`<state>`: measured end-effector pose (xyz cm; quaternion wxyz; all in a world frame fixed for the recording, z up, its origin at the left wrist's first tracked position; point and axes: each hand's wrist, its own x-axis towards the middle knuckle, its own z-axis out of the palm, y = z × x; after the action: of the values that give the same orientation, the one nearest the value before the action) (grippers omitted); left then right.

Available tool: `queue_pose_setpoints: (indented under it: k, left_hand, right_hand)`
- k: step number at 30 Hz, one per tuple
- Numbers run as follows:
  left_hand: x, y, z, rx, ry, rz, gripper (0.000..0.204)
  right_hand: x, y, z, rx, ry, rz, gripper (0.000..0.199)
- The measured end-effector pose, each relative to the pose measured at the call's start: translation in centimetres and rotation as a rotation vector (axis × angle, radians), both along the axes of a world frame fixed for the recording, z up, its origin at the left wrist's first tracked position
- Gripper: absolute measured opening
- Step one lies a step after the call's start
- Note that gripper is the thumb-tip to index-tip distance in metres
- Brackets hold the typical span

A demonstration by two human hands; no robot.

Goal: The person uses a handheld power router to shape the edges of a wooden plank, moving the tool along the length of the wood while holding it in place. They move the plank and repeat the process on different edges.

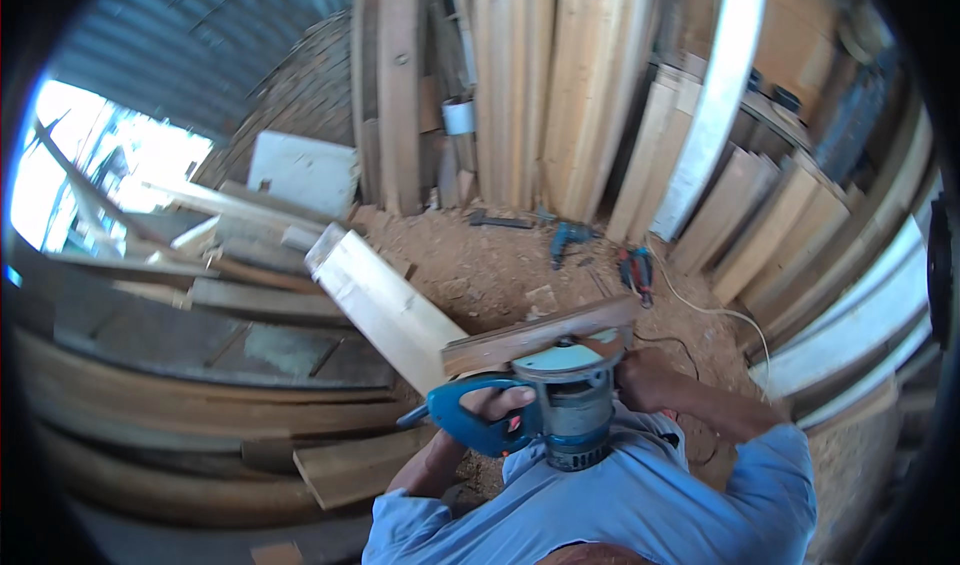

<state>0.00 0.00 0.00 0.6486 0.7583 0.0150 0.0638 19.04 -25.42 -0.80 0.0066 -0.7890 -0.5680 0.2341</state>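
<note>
Light-blue shirt sleeves (640, 505) fill the lower edge, and both forearms rise from them to a blue power tool (545, 410), an electric planer or router by its look, held close to the chest. Its grey motor body points down toward the person and its round pale base faces up against a short brown wooden board (545, 333) lying across the top of it. The left hand (495, 405) is wrapped around the blue loop handle, fingers curled through it, a closed grip. The right hand (640, 377) is closed too, clasping the tool's right side just under the board's end; which part it has hold of is hidden.

Just behind the board a long pale plank (385, 305) slants away to the left. Sawdust covers the floor (490, 265), where a blue drill (568, 237) and red-handled pliers (636, 268) lie near a white cable (715, 310). Planks (560, 85) lean upright against the back wall, and dark curved boards (180, 395) are stacked at the left.
</note>
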Motion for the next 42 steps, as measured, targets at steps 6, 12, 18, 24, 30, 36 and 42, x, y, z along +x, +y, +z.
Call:
queue_pose_setpoints:
  k: [6,12,18,24,30,36,42]
  left_hand:
    - [0.1,0.5,0.3,0.225,0.114,-0.052,0.063]
    - [-0.4,0.2,1.5,0.188,0.124,-0.005,0.061]
    - [-1.1,1.2,-7.4,-0.211,0.106,0.103,0.054]
    - [-1.5,0.4,-7.4,-0.126,0.293,0.171,0.064]
    - [-0.7,0.7,-2.7,0.148,0.273,-0.001,0.072]
    - [0.1,0.3,-0.1,0.214,-0.075,-0.013,0.079]
    - [-0.5,0.2,1.5,0.221,0.013,-0.098,0.069]
  right_hand:
    - [-0.2,-1.2,-0.3,0.22,0.008,-0.05,0.039]
    - [0.8,-0.1,0.0,0.282,0.101,0.064,0.052]
    - [-0.3,1.6,1.2,0.136,-0.011,0.015,0.045]
    - [-0.8,0.1,-1.8,0.294,-0.102,-0.017,0.032]
    - [0.5,-0.6,-1.0,0.082,-0.108,0.064,0.025]
    - [-0.1,-2.0,-0.2,0.238,-0.093,0.032,0.023]
    - [-0.4,-2.0,0.2,0.401,-0.026,0.027,0.023]
